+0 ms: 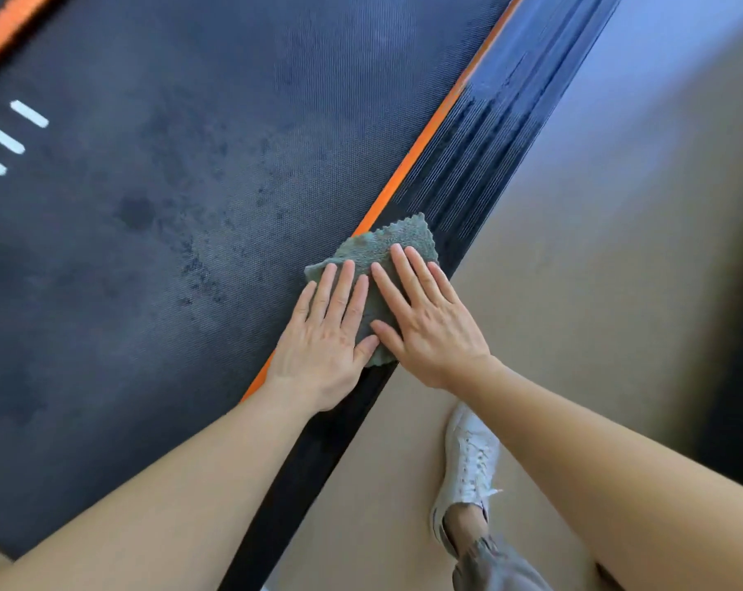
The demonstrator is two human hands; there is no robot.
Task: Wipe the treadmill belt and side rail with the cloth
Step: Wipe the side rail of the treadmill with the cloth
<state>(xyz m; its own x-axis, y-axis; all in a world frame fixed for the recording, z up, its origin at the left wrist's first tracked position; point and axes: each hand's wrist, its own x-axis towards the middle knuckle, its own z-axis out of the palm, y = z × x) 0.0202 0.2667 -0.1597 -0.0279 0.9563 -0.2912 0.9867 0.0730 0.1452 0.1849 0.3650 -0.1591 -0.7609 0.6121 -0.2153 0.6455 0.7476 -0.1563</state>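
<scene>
A grey-green cloth [387, 243] lies flat across the ribbed black side rail [472, 164] and the orange strip [408, 157] at the edge of the dark treadmill belt [169, 206]. My left hand [327, 330] presses on the cloth's left part with straight fingers, its palm over the belt edge. Beside it, my right hand [425, 317] lies flat on the cloth's right part above the rail. The two thumbs nearly touch. Dark damp patches mark the belt left of the cloth.
A beige floor [596, 313] runs along the rail's right side. My white sneaker [468, 467] stands on it close to the rail. White stripe marks [16, 130] sit on the belt at far left, and a second orange strip [7, 27] crosses the top left corner.
</scene>
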